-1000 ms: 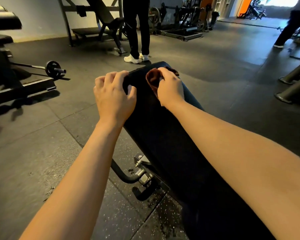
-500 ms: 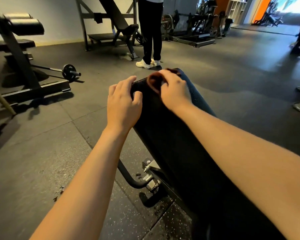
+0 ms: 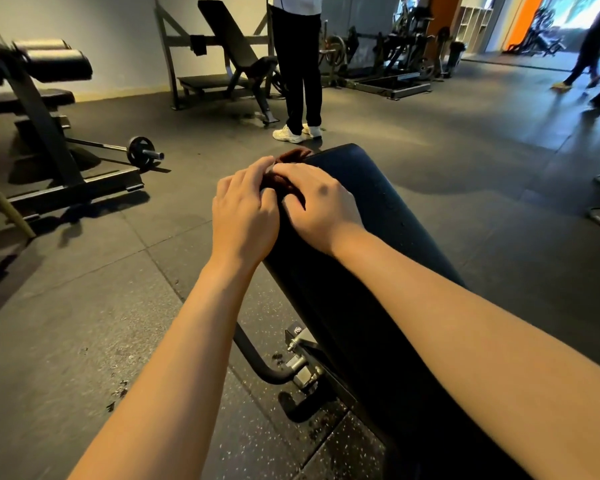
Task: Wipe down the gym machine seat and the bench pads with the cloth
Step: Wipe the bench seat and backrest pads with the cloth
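The cloth [image 3: 293,154] is dark red-brown, soft, limp and light. It is judged to bunch and fold readily with no risk of damage, and is best taken as a gathered wad under the palm so that a flat face meets the surface. It lies bunched at the far left corner of the bench pad [image 3: 378,209], with a fold showing at the far edge. The pad is black, long and smooth, and is judged firm, somewhat slick and able to take pressure. The right hand [image 3: 321,202] lies palm down on top of the cloth, fingers bent over the wad and holding it against the pad; the thumb is hidden. The left hand [image 3: 245,209] sits at the pad's left edge, just beside the right, its fingers bent and their tips touching the cloth. Whether it grips or only steadies the cloth cannot be told. Most of the cloth is hidden beneath the two hands. The step in hand, as judged, is regathering the cloth at this corner.
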Motion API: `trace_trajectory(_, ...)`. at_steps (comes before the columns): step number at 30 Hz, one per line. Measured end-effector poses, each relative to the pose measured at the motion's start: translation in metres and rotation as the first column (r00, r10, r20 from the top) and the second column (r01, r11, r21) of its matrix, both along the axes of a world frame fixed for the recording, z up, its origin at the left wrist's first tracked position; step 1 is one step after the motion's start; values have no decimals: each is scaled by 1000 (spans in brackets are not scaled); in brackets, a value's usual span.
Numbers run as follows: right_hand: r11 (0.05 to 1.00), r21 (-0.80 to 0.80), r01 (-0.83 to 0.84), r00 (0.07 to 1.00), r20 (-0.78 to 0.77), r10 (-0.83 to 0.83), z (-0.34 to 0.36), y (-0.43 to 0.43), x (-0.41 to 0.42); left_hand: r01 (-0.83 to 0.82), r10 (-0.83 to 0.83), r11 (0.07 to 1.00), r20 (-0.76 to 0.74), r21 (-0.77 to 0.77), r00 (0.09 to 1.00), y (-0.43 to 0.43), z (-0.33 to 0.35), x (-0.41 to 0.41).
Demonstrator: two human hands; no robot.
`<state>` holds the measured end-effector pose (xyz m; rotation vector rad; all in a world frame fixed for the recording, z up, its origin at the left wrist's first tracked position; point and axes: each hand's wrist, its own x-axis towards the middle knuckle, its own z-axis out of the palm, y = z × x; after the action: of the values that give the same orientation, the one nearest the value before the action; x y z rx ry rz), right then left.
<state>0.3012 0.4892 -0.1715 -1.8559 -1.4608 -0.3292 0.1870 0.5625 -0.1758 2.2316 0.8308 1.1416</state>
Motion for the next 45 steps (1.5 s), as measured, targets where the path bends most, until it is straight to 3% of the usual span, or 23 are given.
trace_trajectory(5,960,-102,262,935,-219,-278,14,8,60,-134,140,989,-99,62,985,-1,3,14)
trace_trajectory(10,922,-183,341,850,-360,-385,18,7,107,-234,249,966,-158,110,955,-2,7,30)
trace_trajectory(15,867,-204,455,749,-440,-496,21,10,108,-222,235,970,-145,99,961,1,6,31)
trace_trajectory(18,901,-100,422,836,-340,-430,16,9,83,-210,221,973,-130,95,967,0,6,28)
trace_trajectory(21,985,-7,171,968,-187,-170,7,15,41,-201,212,975,-116,92,970,-2,5,27)
trace_trajectory(23,1000,15,5,989,-146,-3,7,18,13,-186,187,982,-52,32,981,-2,8,23)
trace_trajectory(26,998,-32,-51,993,-110,47,13,18,6,-148,148,989,-32,11,988,-3,7,17)
trace_trajectory(28,997,-72,10,996,-92,-16,15,20,15,-162,176,979,-115,120,978,-4,3,17)
trace_trajectory(31,980,-63,191,954,-223,-200,22,26,36,-199,229,964,-169,178,959,-4,2,21)
trace_trajectory(41,864,-209,457,721,-481,-498,19,-9,104,-185,198,970,-70,155,978,1,-1,26)
trace_trajectory(45,835,-147,530,722,-439,-535,0,-18,89,-204,214,968,-50,147,976,-1,-1,26)
